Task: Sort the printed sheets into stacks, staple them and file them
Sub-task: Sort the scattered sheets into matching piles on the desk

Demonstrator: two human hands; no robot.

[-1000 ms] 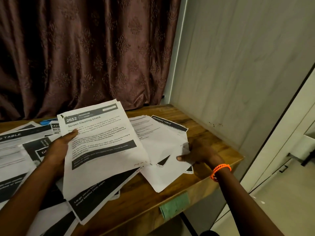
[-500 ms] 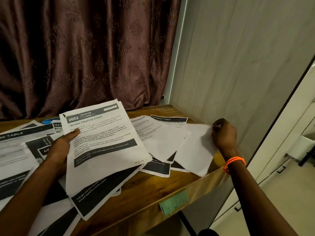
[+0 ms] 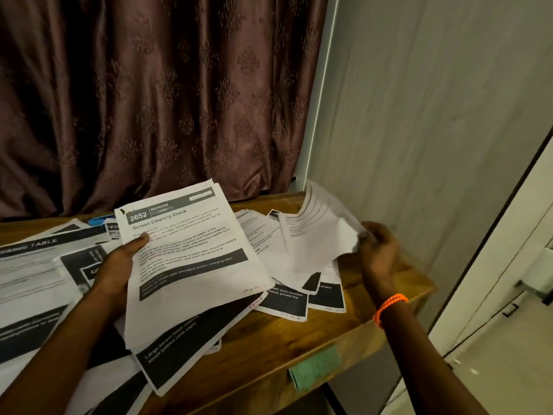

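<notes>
The lifted sheet (image 3: 317, 235) is motion-blurred, its text unreadable. Left-hand papers (image 3: 27, 283) run off the frame's edge; the stack (image 3: 191, 259) hides sheets beneath.

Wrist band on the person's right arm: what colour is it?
Orange wrist band, clearest in the head view.

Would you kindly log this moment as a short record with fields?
left hand: left hand holds the Screen Cleaning Check stack, thumb on top
right hand: right hand pinches a loose sheet by its edge, lifted and curling
table: wooden table strewn with other printed sheets
stapling: no stapler visible
</notes>
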